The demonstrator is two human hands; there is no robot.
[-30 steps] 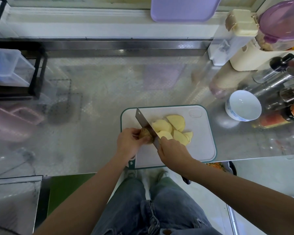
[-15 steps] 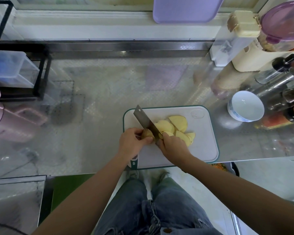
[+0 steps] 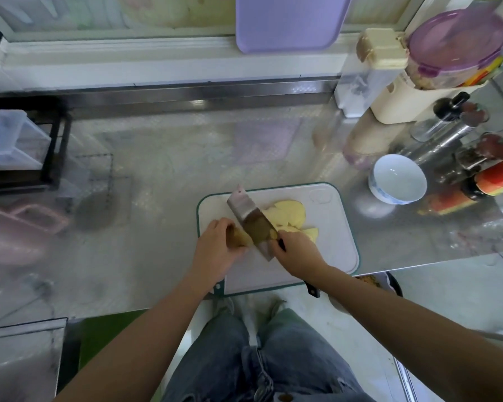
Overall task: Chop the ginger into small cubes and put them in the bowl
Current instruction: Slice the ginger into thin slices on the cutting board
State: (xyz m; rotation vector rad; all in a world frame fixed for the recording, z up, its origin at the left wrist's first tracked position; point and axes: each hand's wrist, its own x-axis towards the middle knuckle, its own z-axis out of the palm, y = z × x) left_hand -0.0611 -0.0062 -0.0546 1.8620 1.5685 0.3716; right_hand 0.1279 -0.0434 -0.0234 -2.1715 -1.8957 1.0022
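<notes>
Head view: the left hand (image 3: 215, 250) grips the ginger (image 3: 240, 237) to steady it against the cleaver (image 3: 251, 224), which the right hand (image 3: 295, 253) clasps by its handle; cut slices (image 3: 288, 213) lie just beyond the right hand, the empty bowl (image 3: 397, 178) well off to its right

We log a shiny steel counter (image 3: 163, 169); behind it a white window ledge (image 3: 128, 65), daylight coming in; black rack (image 3: 56, 146) at its left end; pale floor (image 3: 447, 288) below its front edge.
</notes>
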